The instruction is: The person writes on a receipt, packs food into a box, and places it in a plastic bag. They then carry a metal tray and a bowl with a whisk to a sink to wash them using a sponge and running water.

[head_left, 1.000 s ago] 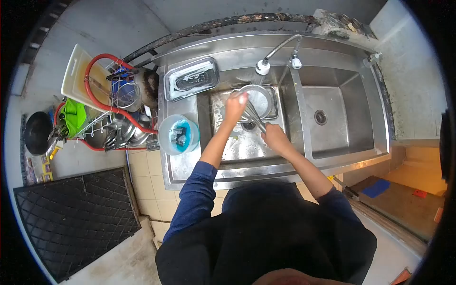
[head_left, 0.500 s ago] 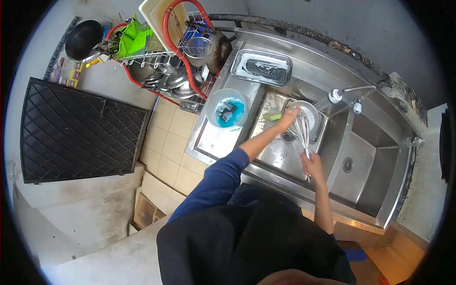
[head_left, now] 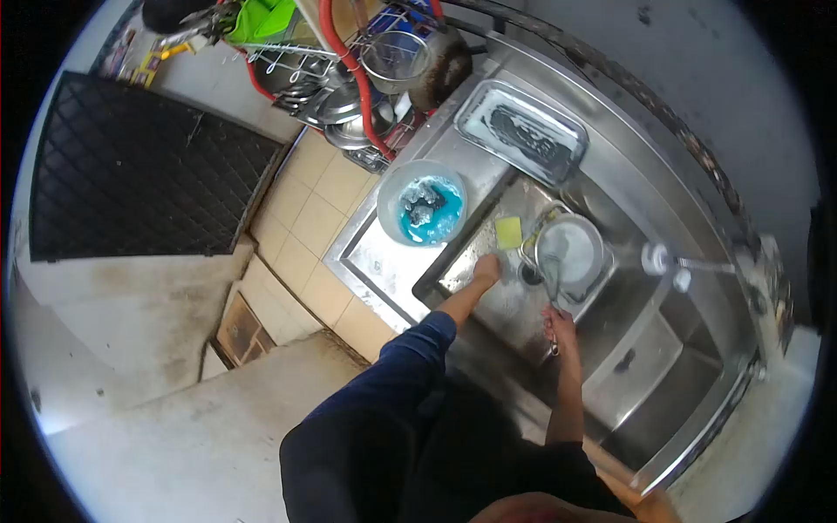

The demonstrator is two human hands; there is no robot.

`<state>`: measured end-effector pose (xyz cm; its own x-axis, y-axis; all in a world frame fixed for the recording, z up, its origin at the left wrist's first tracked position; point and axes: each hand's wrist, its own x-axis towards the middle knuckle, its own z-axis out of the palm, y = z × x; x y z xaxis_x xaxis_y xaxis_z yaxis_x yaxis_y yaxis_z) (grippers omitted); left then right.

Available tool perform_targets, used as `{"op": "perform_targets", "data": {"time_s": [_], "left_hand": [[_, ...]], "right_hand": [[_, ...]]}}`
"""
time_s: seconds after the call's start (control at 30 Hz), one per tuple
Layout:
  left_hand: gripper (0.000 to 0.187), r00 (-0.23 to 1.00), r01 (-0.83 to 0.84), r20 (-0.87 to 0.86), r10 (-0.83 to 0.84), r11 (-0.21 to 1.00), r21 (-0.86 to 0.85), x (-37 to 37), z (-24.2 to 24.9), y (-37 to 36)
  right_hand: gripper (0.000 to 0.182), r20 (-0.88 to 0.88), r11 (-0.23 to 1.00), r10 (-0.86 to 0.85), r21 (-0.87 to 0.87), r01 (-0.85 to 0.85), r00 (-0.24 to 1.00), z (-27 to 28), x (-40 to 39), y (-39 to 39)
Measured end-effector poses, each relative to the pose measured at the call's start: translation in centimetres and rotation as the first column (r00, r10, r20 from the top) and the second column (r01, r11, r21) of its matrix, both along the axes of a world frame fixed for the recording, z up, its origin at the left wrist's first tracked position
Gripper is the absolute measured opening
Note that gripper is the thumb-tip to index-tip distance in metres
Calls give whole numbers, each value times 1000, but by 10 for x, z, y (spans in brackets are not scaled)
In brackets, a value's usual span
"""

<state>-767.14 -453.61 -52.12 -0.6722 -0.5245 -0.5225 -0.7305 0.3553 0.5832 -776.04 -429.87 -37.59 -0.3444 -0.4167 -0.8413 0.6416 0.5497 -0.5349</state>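
My right hand [head_left: 560, 327] is closed around the handle of a metal whisk [head_left: 551, 283]. The whisk's wire end reaches into a round pot [head_left: 596, 251] in the left sink basin and is smeared by motion. My left hand [head_left: 488, 268] hovers over the left part of that basin, apart from the whisk; its fingers are blurred and partly hidden. A yellow-green sponge [head_left: 508, 232] lies between my left hand and the pot's side.
A bowl of blue soapy liquid [head_left: 388, 205] stands on the steel drainboard [head_left: 375, 261]. Behind the basin rests a soapy rectangular tray [head_left: 571, 174]. The faucet [head_left: 658, 260] is at the right, by the second basin [head_left: 671, 383]. A dish rack [head_left: 377, 118] with cookware stands at upper left.
My left hand has let go of the whisk's wires and moved left and down, away from it. The whisk's wire end now sits in the pot. The camera view has turned.
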Motion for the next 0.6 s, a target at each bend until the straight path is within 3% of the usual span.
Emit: {"op": "perform_targets", "data": {"time_s": [0.03,0.07,0.1,0.17,0.2,0.3,0.33,0.37,0.4,0.43,0.47,0.5,0.53,0.57,0.6], "left_hand": [[30,989,-3,146,8,999,-35,-5,-17,-4],[44,939,-58,334,77,996,-68,-15,19,-3],[44,937,-86,333,103,994,-67,-26,9,-9],[55,715,-583,408,568,806,-101,-47,-22,-12],[55,703,-601,413,579,794,-90,-55,-33,-18],[59,628,-564,574,525,816,-130,-73,-61,-37],[60,360,-825,423,831,495,-271,-80,-97,-32],[60,344,-836,430,834,481,-264,-77,-126,-31],[59,566,-741,283,774,629,-238,-70,-152,-31],[58,752,-609,124,647,755,-243,-67,-156,-31],[58,748,-612,135,650,754,-239,-70,-158,-26],[58,710,-679,25,704,694,-240,-79,-136,-25],[58,662,-740,-88,744,631,-233,-87,-115,-25],[58,668,-735,-82,740,638,-231,-91,-100,-25],[57,705,-701,-66,707,679,-216,-95,-86,-25]], "right_hand": [[32,-259,983,17,182,31,966,-37,-15,0],[31,-684,900,364,432,-50,632,-92,-26,9],[31,-685,898,382,433,-74,621,-97,-40,0],[38,-566,675,672,733,-81,476,-96,-63,-10],[48,-546,625,744,772,-112,385,-142,-76,6],[51,-542,594,796,785,-178,269,-134,-89,-2],[51,-535,582,807,791,-187,248,-141,-94,-7],[52,-466,483,873,868,-118,146,-150,-98,-8],[53,-381,383,923,923,-36,50,-157,-99,-9],[53,-371,373,928,927,-44,40,-153,-95,-16],[53,-318,320,947,946,51,-31,-148,-88,-24],[53,-259,271,961,951,151,-92,-145,-83,-32],[53,-254,265,963,953,150,-87,-157,-80,-35],[55,-565,588,772,809,-10,-291,-172,-74,-37],[56,-794,796,445,563,-224,-414,-181,-71,-38]]}}
